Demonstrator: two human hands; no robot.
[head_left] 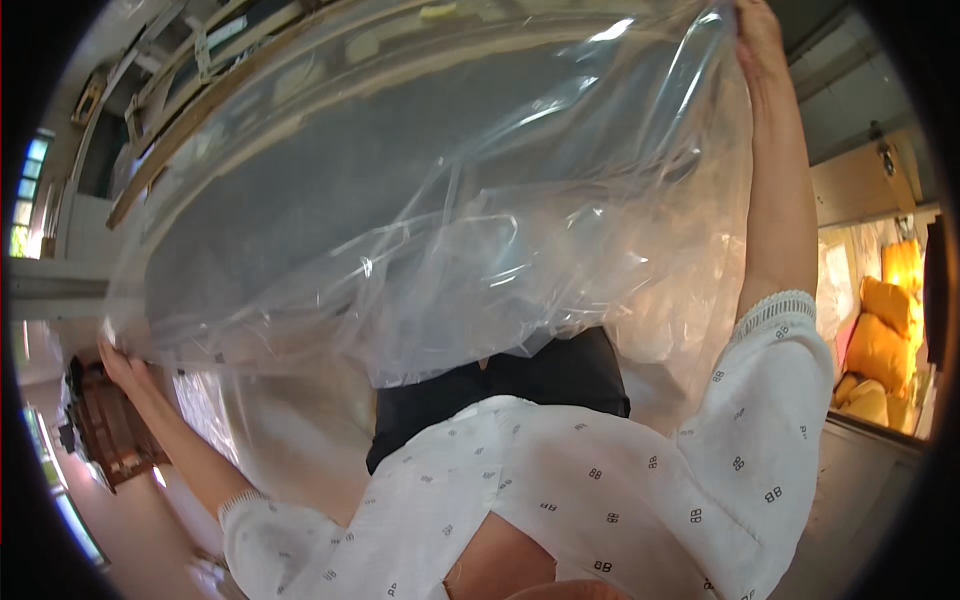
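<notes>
A large, clear plastic sheet [430,250] is spread wide in front of me, creased and shiny, with its near edge hanging by my dark trousers. Out at the left, my left hand [125,368] grips the sheet's lower left corner. My right hand [760,40] is raised high at the upper right, closed on the sheet's other side; its fingertips are partly cut off by the picture's edge. Through the plastic shows a broad dark grey surface [330,160] with a pale rim.
A wooden beam [180,140] runs behind the sheet at the upper left. Beyond my left hand stands a brown wooden chair or rack [105,425]. At the right are a wooden panel [860,185] and an opening with yellow-orange cushions [880,335].
</notes>
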